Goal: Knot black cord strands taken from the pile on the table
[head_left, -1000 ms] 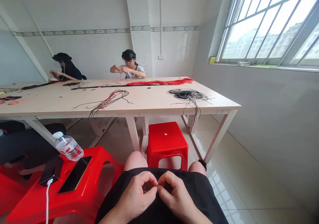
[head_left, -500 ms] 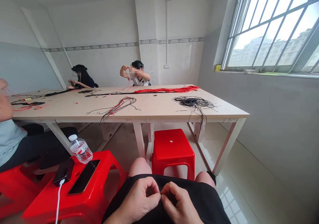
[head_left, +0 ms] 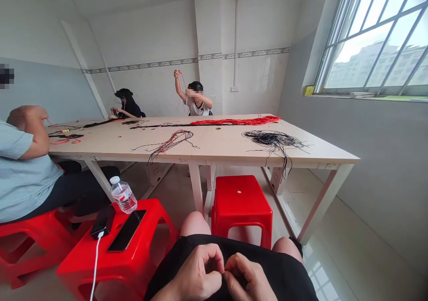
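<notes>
My left hand (head_left: 199,275) and my right hand (head_left: 246,281) rest close together on my lap, over a black skirt (head_left: 267,265), at the bottom of the view. Both are pinched, thumb against forefinger, and the fingertips meet in the middle. Whatever they pinch is too small to make out. A long pale table (head_left: 214,147) stands ahead, out of reach of either hand. On it lie a bundle of red cords (head_left: 234,121), a tangle of black cords (head_left: 272,138) and a mixed red and black bunch (head_left: 170,142).
A red stool (head_left: 241,203) stands under the table ahead. Another red stool (head_left: 115,256) to my left carries a water bottle (head_left: 123,195), a phone (head_left: 127,230) and a power bank with a white cable. One person sits at left on a red stool; two others work at the far side.
The view has tilted up and swung left, bringing the seated person at left into sight. My hands stay pinched together, now lower in the picture. The far person has raised an arm with a cord.
</notes>
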A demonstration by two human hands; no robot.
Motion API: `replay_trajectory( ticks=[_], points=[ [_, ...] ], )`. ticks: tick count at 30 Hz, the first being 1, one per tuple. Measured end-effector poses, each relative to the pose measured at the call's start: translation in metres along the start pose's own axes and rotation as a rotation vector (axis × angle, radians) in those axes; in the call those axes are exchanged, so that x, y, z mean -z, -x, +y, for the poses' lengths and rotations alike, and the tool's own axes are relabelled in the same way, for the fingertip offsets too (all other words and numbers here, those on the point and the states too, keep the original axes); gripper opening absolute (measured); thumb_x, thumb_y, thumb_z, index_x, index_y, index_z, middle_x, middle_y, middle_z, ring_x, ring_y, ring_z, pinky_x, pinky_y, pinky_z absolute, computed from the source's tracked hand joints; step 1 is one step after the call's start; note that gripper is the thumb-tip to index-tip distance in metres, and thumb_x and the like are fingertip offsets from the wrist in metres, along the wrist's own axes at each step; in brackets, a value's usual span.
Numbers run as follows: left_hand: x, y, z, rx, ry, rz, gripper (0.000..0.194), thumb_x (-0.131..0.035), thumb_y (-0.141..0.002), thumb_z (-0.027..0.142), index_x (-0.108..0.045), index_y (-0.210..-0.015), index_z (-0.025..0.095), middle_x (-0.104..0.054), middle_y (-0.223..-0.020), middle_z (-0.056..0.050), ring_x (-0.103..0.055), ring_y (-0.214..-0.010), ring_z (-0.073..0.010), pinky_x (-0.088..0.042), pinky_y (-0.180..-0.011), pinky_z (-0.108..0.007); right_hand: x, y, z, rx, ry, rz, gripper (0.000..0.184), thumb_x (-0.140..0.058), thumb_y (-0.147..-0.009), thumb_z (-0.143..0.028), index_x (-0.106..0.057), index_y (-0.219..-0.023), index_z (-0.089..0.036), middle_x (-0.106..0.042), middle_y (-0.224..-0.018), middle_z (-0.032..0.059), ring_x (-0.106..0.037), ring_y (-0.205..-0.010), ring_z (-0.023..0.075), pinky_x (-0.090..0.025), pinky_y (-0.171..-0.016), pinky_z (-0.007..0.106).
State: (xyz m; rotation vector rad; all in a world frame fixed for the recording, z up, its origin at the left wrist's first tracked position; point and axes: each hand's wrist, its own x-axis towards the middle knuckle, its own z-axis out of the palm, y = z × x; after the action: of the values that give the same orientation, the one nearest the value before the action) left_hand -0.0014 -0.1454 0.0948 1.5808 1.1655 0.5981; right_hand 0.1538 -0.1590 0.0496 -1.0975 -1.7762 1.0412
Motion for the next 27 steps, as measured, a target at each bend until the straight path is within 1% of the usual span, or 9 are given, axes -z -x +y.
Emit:
replay_trajectory(
  ticks=[3, 7, 10, 14, 16, 18, 20, 22, 27],
  points=[
    [0.0, -0.001, -0.002, -0.003, -0.025, 0.014, 0.01, -0.042, -0.053, 0.013, -0.045, -0.06, 0.018, -0.041, -0.056, 0.004, -0.034, -0.055, -0.0101, -0.024, -0.052, -0.024, 0.001, 0.001, -0.006, 0.018, 0.001, 0.001, 0.011, -0.046, -0.076, -0.022, -0.051, -0.068, -0.017, -0.046, -0.057, -0.0022, -0.037, -0.051, 0.0098, -0.029, -0.049, 0.022],
    [-0.001, -0.002, -0.002, 0.008, -0.052, 0.036, 0.009, -0.041, -0.055, 0.011, -0.044, -0.059, 0.018, -0.04, -0.056, 0.004, -0.034, -0.056, -0.0102, -0.024, -0.052, -0.024, 0.0, 0.002, -0.008, 0.059, 0.006, 0.023, 0.009, -0.046, -0.076, -0.018, -0.05, -0.068, -0.018, -0.047, -0.056, -0.0026, -0.037, -0.05, 0.0091, -0.028, -0.048, 0.021],
    [-0.001, -0.003, 0.0, 0.008, -0.016, 0.044, 0.008, -0.042, -0.058, 0.011, -0.044, -0.06, 0.018, -0.041, -0.058, 0.004, -0.034, -0.056, -0.01, -0.025, -0.053, -0.023, 0.001, 0.003, -0.007, 0.081, 0.01, 0.082, 0.009, -0.046, -0.076, -0.018, -0.051, -0.069, -0.018, -0.046, -0.055, -0.0032, -0.037, -0.049, 0.0087, -0.028, -0.047, 0.021],
    [0.0, -0.004, 0.005, 0.009, 0.082, 0.055, 0.005, -0.049, -0.064, 0.013, -0.05, -0.067, 0.017, -0.044, -0.062, 0.004, -0.037, -0.058, -0.0096, -0.029, -0.054, -0.022, 0.006, 0.002, -0.009, 0.076, -0.047, 0.179, 0.011, -0.047, -0.08, -0.021, -0.053, -0.072, -0.017, -0.048, -0.057, -0.0023, -0.038, -0.05, 0.0092, -0.032, -0.049, 0.021],
    [0.0, -0.004, 0.007, -0.003, 0.1, 0.067, 0.004, -0.054, -0.068, 0.017, -0.053, -0.072, 0.017, -0.048, -0.066, 0.003, -0.042, -0.062, -0.0105, -0.034, -0.058, -0.022, 0.008, 0.002, -0.011, 0.052, -0.108, 0.201, 0.01, -0.049, -0.08, -0.024, -0.055, -0.079, -0.017, -0.052, -0.062, -0.0007, -0.043, -0.054, 0.0104, -0.036, -0.052, 0.021],
    [0.0, -0.003, 0.008, -0.013, 0.091, 0.076, 0.005, -0.055, -0.071, 0.019, -0.055, -0.075, 0.017, -0.052, -0.07, 0.002, -0.046, -0.067, -0.0116, -0.038, -0.063, -0.022, 0.009, 0.002, -0.012, 0.035, -0.187, 0.171, 0.013, -0.052, -0.08, -0.026, -0.056, -0.088, -0.016, -0.057, -0.069, 0.0015, -0.048, -0.06, 0.012, -0.041, -0.056, 0.022],
    [-0.001, -0.002, 0.007, -0.017, 0.072, 0.086, 0.005, -0.056, -0.072, 0.02, -0.056, -0.076, 0.017, -0.053, -0.072, 0.001, -0.049, -0.069, -0.0124, -0.04, -0.066, -0.023, 0.009, 0.002, -0.011, 0.019, -0.242, 0.112, 0.017, -0.054, -0.08, -0.026, -0.058, -0.092, -0.016, -0.061, -0.074, 0.0034, -0.053, -0.064, 0.0132, -0.044, -0.059, 0.023],
    [-0.002, -0.002, 0.004, -0.016, 0.049, 0.101, 0.004, -0.057, -0.073, 0.021, -0.056, -0.075, 0.018, -0.054, -0.071, 0.001, -0.051, -0.07, -0.013, -0.042, -0.066, -0.023, 0.008, 0.002, -0.01, -0.004, -0.237, 0.084, 0.016, -0.052, -0.081, -0.026, -0.061, -0.089, -0.015, -0.064, -0.076, 0.0046, -0.055, -0.065, 0.0136, -0.044, -0.06, 0.023],
    [-0.001, -0.003, 0.002, -0.007, 0.047, 0.127, 0.008, -0.061, -0.073, 0.025, -0.06, -0.076, 0.018, -0.06, -0.075, -0.001, -0.056, -0.074, -0.015, -0.046, -0.07, -0.024, 0.01, 0.001, -0.007, -0.023, -0.097, 0.121, 0.017, -0.049, -0.081, -0.025, -0.062, -0.077, -0.014, -0.062, -0.066, 0.0032, -0.051, -0.058, 0.012, -0.04, -0.055, 0.023]
  ],
)
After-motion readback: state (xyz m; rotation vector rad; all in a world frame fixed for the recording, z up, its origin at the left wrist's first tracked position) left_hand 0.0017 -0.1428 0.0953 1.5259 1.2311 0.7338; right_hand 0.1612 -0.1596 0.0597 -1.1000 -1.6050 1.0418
